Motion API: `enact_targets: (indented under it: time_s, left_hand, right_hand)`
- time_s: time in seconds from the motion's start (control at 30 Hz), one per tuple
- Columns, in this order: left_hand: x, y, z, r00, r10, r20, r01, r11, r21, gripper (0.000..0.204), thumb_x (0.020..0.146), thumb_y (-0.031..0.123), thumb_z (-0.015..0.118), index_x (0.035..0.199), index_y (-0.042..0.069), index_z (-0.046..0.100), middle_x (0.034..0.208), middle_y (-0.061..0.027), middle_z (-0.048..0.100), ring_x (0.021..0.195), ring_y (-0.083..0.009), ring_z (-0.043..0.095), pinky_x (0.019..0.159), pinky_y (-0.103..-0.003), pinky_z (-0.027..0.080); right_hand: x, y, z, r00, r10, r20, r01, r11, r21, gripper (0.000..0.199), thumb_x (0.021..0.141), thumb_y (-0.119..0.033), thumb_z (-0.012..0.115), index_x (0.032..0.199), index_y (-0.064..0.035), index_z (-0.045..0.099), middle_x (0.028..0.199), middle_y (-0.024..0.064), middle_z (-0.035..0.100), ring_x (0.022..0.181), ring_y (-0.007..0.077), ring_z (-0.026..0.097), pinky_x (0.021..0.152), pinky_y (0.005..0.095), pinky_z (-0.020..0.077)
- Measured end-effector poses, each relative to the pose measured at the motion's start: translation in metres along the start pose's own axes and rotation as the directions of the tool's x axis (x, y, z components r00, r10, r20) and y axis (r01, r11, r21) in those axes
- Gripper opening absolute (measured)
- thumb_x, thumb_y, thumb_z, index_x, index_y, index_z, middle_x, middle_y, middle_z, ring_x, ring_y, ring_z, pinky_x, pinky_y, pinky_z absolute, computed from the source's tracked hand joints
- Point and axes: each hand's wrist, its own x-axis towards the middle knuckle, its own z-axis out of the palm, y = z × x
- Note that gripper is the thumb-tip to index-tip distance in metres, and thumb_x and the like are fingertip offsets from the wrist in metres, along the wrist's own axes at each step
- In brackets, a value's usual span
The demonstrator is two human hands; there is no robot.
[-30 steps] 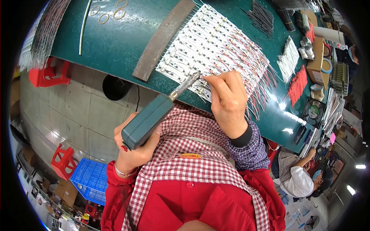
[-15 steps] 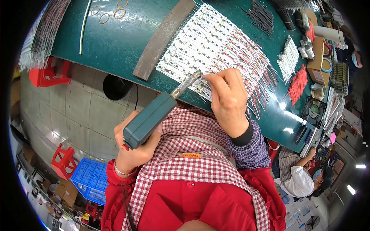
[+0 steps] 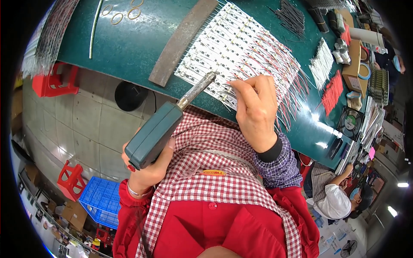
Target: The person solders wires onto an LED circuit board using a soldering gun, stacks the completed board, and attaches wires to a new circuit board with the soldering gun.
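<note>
Head view. Your left hand (image 3: 148, 170) is wrapped around the teal handle of a soldering iron (image 3: 165, 127), fingers curled under it and thumb on the side; its metal barrel runs up to the right, with the tip over the near edge of the LED strip panel (image 3: 228, 47). Your right hand (image 3: 256, 109) rests on that panel with thumb and forefinger pressed together on something fine; what it pinches is too small to tell. Iron tip and right fingertips are just beside each other.

The panel lies flat on the green desk (image 3: 129, 38), red and white leads fanning off its right edge. One flat metal bar (image 3: 183, 41) lies along its left edge.

Containers: one cardboard box (image 3: 353, 60) at the desk's right end, contents unclear. One blue plastic crate (image 3: 103, 200) on the floor at lower left; its inside does not show.

Counts: three rubber bands (image 3: 122, 12) at the desk's top left; one bundle of white wires (image 3: 322, 64), one of red wires (image 3: 332, 92), one of dark wires (image 3: 292, 17). Two red plastic stools (image 3: 71, 180) on the floor. One black fan (image 3: 350, 122) at the right. One other person (image 3: 335, 200) sits at lower right.
</note>
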Motion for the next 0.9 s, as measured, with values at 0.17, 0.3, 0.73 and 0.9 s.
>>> enact_targets:
  time_s: [0.17,0.3,0.73,0.9]
  left_hand:
    - [-0.001,0.0,-0.001,0.999,0.04,0.004,-0.04,0.999,0.009,0.023,0.073,-0.002,0.075,0.095,-0.005,0.07,0.083,-0.0133,0.069,0.066,-0.0189,0.067,0.059,-0.027,0.052]
    - [-0.001,0.001,-0.002,0.998,0.054,0.022,-0.054,0.998,0.014,0.022,0.073,-0.002,0.074,0.094,-0.005,0.07,0.083,-0.0132,0.068,0.067,-0.0185,0.067,0.059,-0.028,0.052]
    - [0.0,0.007,-0.003,0.991,0.012,0.13,-0.014,1.0,0.019,0.018,0.073,-0.005,0.071,0.091,-0.004,0.069,0.083,-0.0135,0.066,0.066,-0.0196,0.065,0.057,-0.028,0.05]
    - [-0.001,0.006,-0.002,0.991,0.009,0.136,-0.01,1.0,0.006,0.018,0.073,-0.005,0.071,0.091,-0.004,0.069,0.081,-0.0131,0.065,0.063,-0.0191,0.064,0.055,-0.028,0.049]
  right_hand:
    - [-0.008,-0.005,0.002,0.998,-0.029,-0.057,0.03,0.999,0.015,0.024,0.071,0.007,0.068,0.093,-0.0026,0.067,0.08,0.0076,0.052,0.075,0.0252,0.053,0.064,0.0368,0.0414]
    - [-0.013,-0.004,0.006,1.0,-0.002,-0.013,0.003,0.998,0.068,0.023,0.072,0.006,0.069,0.093,-0.0036,0.066,0.078,0.0068,0.051,0.074,0.0243,0.052,0.064,0.0362,0.0407]
    - [-0.014,-0.006,0.007,1.0,-0.005,0.008,0.004,0.998,0.065,0.023,0.073,0.006,0.07,0.094,-0.002,0.065,0.077,0.008,0.049,0.074,0.0249,0.052,0.063,0.0361,0.0413]
    - [-0.015,-0.006,0.007,1.0,-0.003,0.012,0.003,0.999,0.049,0.023,0.073,0.006,0.07,0.094,-0.0021,0.064,0.078,0.0083,0.049,0.074,0.0251,0.052,0.064,0.0364,0.0412]
